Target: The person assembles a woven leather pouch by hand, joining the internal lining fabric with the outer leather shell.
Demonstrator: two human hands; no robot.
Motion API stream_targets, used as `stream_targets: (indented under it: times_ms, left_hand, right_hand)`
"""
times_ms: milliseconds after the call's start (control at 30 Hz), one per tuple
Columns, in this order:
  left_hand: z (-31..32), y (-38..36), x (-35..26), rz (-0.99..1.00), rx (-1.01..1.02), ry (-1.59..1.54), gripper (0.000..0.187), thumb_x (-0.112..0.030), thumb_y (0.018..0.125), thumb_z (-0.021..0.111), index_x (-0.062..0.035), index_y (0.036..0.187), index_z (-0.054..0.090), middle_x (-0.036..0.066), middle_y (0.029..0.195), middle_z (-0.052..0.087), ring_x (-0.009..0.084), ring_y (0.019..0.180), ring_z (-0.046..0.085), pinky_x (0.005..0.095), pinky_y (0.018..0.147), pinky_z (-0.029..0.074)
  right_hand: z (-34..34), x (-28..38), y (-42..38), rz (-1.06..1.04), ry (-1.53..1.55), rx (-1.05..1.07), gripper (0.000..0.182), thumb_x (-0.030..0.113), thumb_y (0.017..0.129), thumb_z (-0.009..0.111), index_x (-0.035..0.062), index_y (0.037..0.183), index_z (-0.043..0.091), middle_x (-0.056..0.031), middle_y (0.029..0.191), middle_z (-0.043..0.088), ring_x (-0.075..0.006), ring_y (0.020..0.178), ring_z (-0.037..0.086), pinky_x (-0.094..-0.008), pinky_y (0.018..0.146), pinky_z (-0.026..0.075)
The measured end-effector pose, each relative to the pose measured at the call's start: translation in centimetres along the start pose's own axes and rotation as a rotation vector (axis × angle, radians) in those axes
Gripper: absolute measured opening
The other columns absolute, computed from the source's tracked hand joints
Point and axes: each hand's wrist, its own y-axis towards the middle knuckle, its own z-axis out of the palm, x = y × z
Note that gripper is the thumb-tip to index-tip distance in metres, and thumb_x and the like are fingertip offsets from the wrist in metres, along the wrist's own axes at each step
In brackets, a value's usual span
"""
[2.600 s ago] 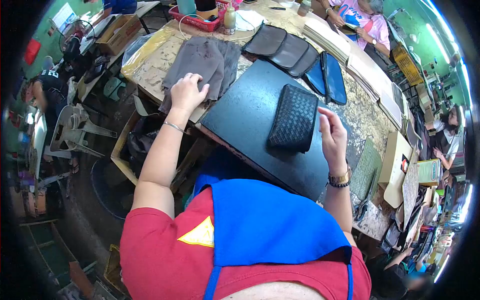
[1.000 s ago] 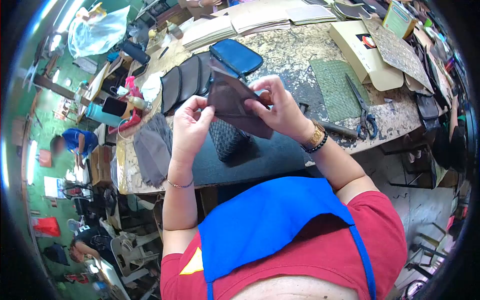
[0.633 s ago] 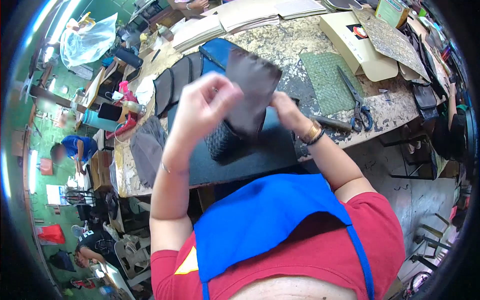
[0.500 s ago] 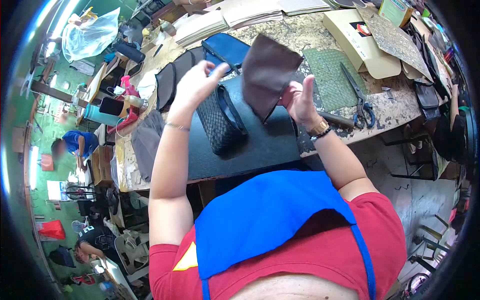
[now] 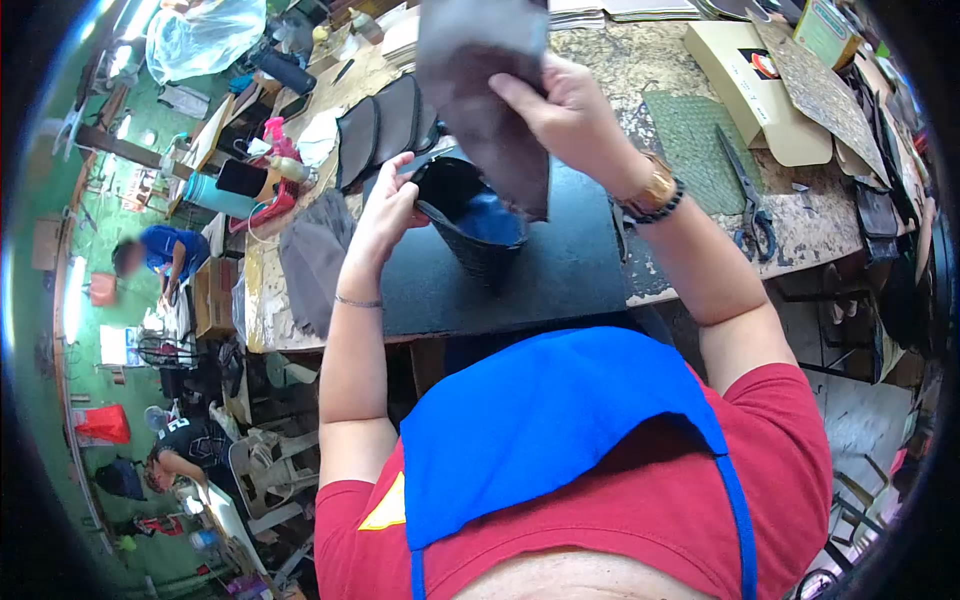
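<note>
My left hand [image 5: 388, 208] pinches the left rim of a black woven pouch [image 5: 475, 255], whose mouth gapes toward me and shows a blue lining [image 5: 490, 218]. With my right hand [image 5: 580, 125] I grip a dark brown leather-like panel [image 5: 480, 110], thumb across its face. The panel hangs upright over the pouch, and its lower tip overlaps the pouch's mouth in this view. Its upper end runs out of the frame. Beneath the pouch lies a dark board [image 5: 580, 270].
Dark curved panels [image 5: 375, 125] lie left of the board, near a crumpled grey cloth [image 5: 315, 260]. To the right are scissors [image 5: 750, 195], a green textured sheet [image 5: 690, 140] and a cardboard box [image 5: 745, 90]. Two people [image 5: 175, 250] work at the far left.
My left hand has come down and taken hold of the pouch's rim, and the pouch is now tilted open. My right hand has lifted the brown panel up and toward the left.
</note>
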Motion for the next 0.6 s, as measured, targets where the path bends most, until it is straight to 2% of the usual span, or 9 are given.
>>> stream_targets:
  times_ms: [100,167,233,267,367,433,467,567,600]
  left_hand:
    - [0.7,-2.0,1.6,-0.02,-0.083,-0.159,0.044,-0.007,0.088,0.047,-0.0143,0.131,0.039,0.003,0.103,0.056,0.0096,0.079,0.056,0.0288,0.068,0.052]
    - [0.7,-2.8,2.3,-0.017,-0.166,-0.23,0.037,-0.007,0.09,0.047,-0.0149,0.125,0.039,0.002,0.102,0.055,0.0094,0.08,0.056,0.028,0.067,0.051]
    - [0.3,-3.0,3.6,0.016,-0.168,-0.269,0.032,-0.005,0.091,0.048,-0.0158,0.12,0.038,0.002,0.106,0.053,0.0076,0.081,0.054,0.0255,0.065,0.049]
    - [0.1,-3.3,4.0,0.039,-0.17,-0.273,0.033,-0.004,0.091,0.048,-0.016,0.12,0.038,0.002,0.107,0.052,0.0069,0.081,0.054,0.0244,0.065,0.049]
    - [-0.4,-3.2,6.3,0.193,-0.19,-0.181,0.029,0.001,0.087,0.047,-0.0135,0.112,0.047,0.008,0.127,0.051,0.0079,0.093,0.054,0.0221,0.069,0.049]
    - [-0.6,-3.7,5.7,0.296,-0.116,-0.024,0.026,0.004,0.085,0.045,-0.0096,0.106,0.053,0.012,0.136,0.049,0.0126,0.106,0.055,0.0265,0.077,0.052]
    - [0.1,-4.4,5.5,0.209,-0.163,-0.117,0.021,0.003,0.084,0.048,-0.0065,0.099,0.06,0.015,0.136,0.051,0.0211,0.114,0.056,0.0314,0.093,0.047]
    - [0.4,-4.6,5.0,0.502,-0.27,0.353,0.018,-0.002,0.086,0.051,-0.0037,0.101,0.061,0.02,0.128,0.057,0.0304,0.12,0.056,0.0367,0.103,0.041]
    - [0.4,-4.8,4.8,0.495,-0.243,0.376,0.015,-0.011,0.09,0.056,-0.0024,0.099,0.064,0.022,0.121,0.059,0.0349,0.121,0.054,0.0385,0.102,0.042]
  right_hand:
    - [3.7,-2.0,-0.1,0.095,0.004,0.105,0.022,0.009,0.097,0.059,-0.002,0.116,0.062,-0.0052,0.107,0.07,-0.0076,0.098,0.058,-0.0278,0.086,0.05]
    - [5.6,-3.7,-1.1,0.02,-0.149,0.161,0.016,0.011,0.096,0.06,-0.0011,0.106,0.064,-0.0118,0.098,0.071,-0.0159,0.086,0.066,-0.0313,0.078,0.052]
    - [6.5,-5.1,-2.3,-0.04,-0.415,0.313,0.012,0.012,0.093,0.06,-0.0001,0.094,0.062,-0.0205,0.087,0.067,-0.034,0.076,0.065,-0.0379,0.07,0.051]
    - [7.1,-5.9,-3.1,-0.177,-0.389,0.33,0.012,0.011,0.089,0.061,0.0006,0.086,0.059,-0.0245,0.081,0.061,-0.0442,0.078,0.059,-0.0444,0.066,0.05]
    - [7.1,-6.7,-4.9,-0.189,-0.754,0.826,0.009,0.007,0.08,0.062,0.0002,0.087,0.063,-0.0204,0.079,0.066,-0.0383,0.076,0.067,-0.0458,0.068,0.053]
    - [6.9,-5.5,-5.2,0.023,-0.858,1.096,0.011,0.007,0.079,0.062,0.0,0.085,0.067,-0.0212,0.08,0.069,-0.036,0.077,0.069,-0.0454,0.071,0.055]
    - [7.1,-5.5,-5.1,0.035,-0.844,1.096,0.016,0.013,0.081,0.059,0.0001,0.084,0.069,-0.0234,0.082,0.069,-0.0379,0.078,0.069,-0.0461,0.072,0.055]
    - [8.6,-5.3,-4.6,0.179,-0.769,0.981,0.023,0.017,0.085,0.056,-0.001,0.084,0.069,-0.0238,0.081,0.068,-0.0396,0.078,0.068,-0.0467,0.074,0.055]
    - [8.9,-5.4,-4.8,0.199,-0.696,0.949,0.028,0.021,0.088,0.052,-0.0019,0.085,0.067,-0.0249,0.081,0.068,-0.041,0.079,0.067,-0.0477,0.073,0.054]
